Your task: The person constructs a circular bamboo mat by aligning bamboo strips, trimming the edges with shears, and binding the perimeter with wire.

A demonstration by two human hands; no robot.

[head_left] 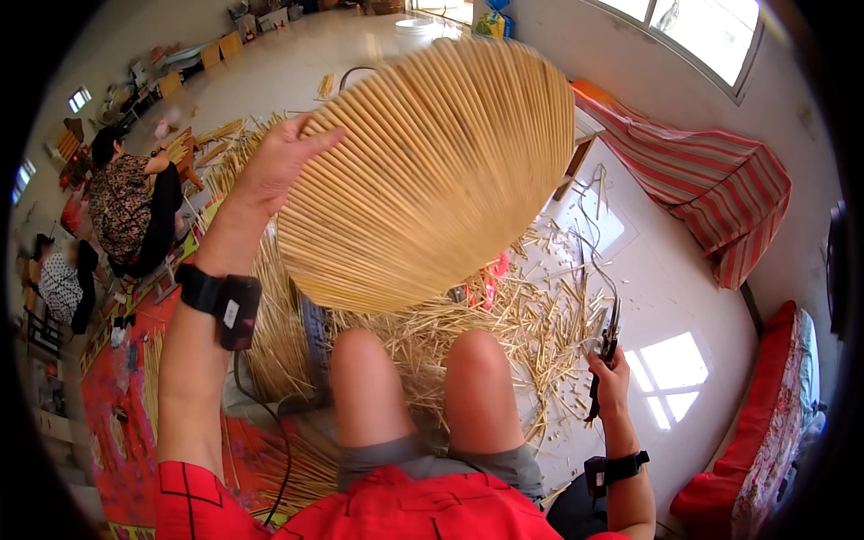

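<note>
My left hand [277, 164] grips the left edge of a large oval panel [441, 171] made of straw-coloured stalks laid side by side, with the thumb on its face. The panel is held up tilted above my knees, and it is slightly blurred. Down at the right, my right hand [614, 382] is closed around a hand tool [607, 337] with dark handles and a metallic upper part; its exact kind is unclear. The tool is apart from the panel, over the floor.
Cut stalk pieces [531, 355] litter the floor before my knees. Long stalk bundles [270, 337] lie at the left. A thin cable [589, 243] runs near the tool. Red striped cloth [702, 184] covers something by the wall. A person [130, 202] sits at the left, another beyond.
</note>
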